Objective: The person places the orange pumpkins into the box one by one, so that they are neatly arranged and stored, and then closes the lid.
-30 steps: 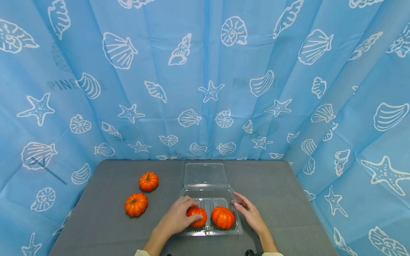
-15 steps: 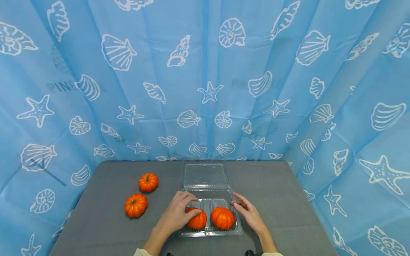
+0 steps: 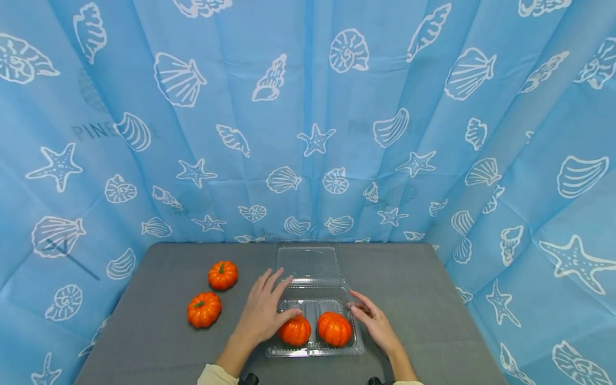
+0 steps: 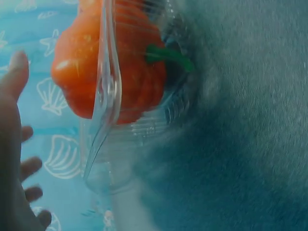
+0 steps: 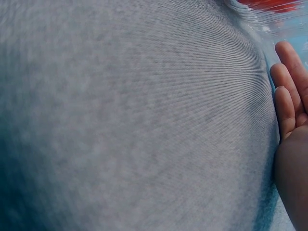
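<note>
A clear plastic clamshell container [image 3: 313, 350] lies with its lid raised back. Inside it sit two small orange pumpkins, the left pumpkin [image 3: 295, 331] and the right pumpkin [image 3: 334, 329]. My left hand [image 3: 262, 310] is spread over the container's left edge, thumb tip at the left pumpkin's top and the other fingers extended forward. In the left wrist view that pumpkin [image 4: 82, 62] shows a green stem behind the clear wall, apart from the hand. My right hand [image 3: 377, 323] rests at the container's right rim, fingertips and thumb apart; the right wrist view shows its fingers [image 5: 286, 103] loosely bent.
Two more orange pumpkins stand on the grey cloth-covered table [image 3: 399, 278] to the left, the nearer pumpkin [image 3: 204, 310] and the farther pumpkin [image 3: 223, 275]. The open lid [image 3: 309, 261] reaches to the table's back edge. A blue shell-print curtain [image 3: 308, 107] hangs behind.
My left hand has let go of the left pumpkin, opened its fingers and shifted back to the left and up. The pumpkin stays in the container. My right hand has kept its place.
</note>
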